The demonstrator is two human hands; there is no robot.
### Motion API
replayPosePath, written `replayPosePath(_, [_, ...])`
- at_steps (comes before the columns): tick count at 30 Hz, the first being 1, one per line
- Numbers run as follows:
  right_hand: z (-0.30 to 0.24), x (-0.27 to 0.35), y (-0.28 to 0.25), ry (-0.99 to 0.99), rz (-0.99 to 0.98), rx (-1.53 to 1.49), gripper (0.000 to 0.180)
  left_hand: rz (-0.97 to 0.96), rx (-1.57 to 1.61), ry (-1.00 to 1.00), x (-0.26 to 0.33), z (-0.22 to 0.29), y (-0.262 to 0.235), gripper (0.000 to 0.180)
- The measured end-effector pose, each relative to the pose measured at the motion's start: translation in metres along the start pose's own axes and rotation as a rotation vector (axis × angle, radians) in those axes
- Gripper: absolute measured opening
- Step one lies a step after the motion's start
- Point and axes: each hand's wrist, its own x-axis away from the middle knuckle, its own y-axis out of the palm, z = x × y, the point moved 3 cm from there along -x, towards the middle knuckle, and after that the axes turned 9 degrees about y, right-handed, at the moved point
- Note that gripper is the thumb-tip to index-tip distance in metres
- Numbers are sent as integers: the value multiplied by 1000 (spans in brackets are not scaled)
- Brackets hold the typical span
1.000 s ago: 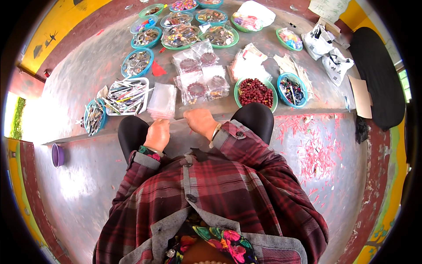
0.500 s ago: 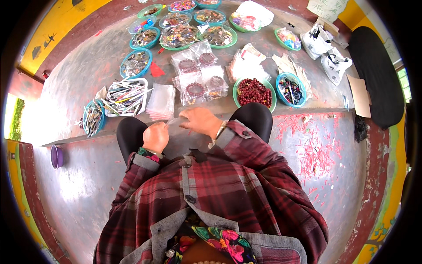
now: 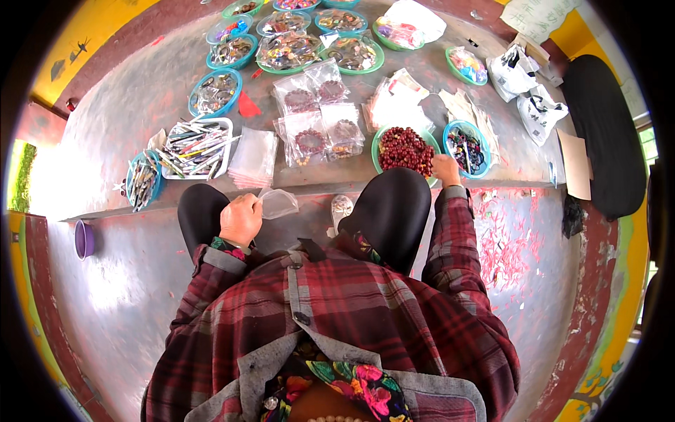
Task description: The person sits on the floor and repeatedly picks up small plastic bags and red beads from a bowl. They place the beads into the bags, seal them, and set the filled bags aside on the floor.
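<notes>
My left hand [image 3: 240, 219] is closed on the edge of a small clear plastic bag [image 3: 280, 204], which hangs out to the right with its mouth spread. My right hand [image 3: 446, 169] reaches to the right rim of a green basin [image 3: 378, 163] filled with dark red bead bracelets [image 3: 404, 149]. Its fingers are curled against the beads, and what they grip is hidden. Left of the basin lie several clear bags with bead bracelets inside [image 3: 309, 141]. A stack of flat clear bags [image 3: 253, 158] lies just beyond my left hand.
A white tray of pens [image 3: 226, 165] and a blue basket of pens [image 3: 156, 190] stand at the left. Right of the beads is a blue basin of dark cords [image 3: 484, 158]. Farther back are several basins of bagged trinkets [image 3: 287, 53]. White plastic bags [image 3: 540, 116] stand at the right.
My right hand has left the plastic bag and moved right to the bead basin. My left hand still holds the bag, now spread wider. My right knee has shifted slightly left.
</notes>
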Motion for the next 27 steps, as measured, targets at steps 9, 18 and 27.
replayPosePath(9, [35, -2, 42, -184, 153, 699, 24, -35, 38, 14, -4, 6, 3, 16])
replayPosePath(18, [-24, 18, 25, -123, 397, 506, 29, -51, 16, -24, 7, -2, -1, 17])
replayPosePath(27, [-205, 85, -1, -343, 56, 164, 25, -103, 5, -132, 13, -14, 2, 22])
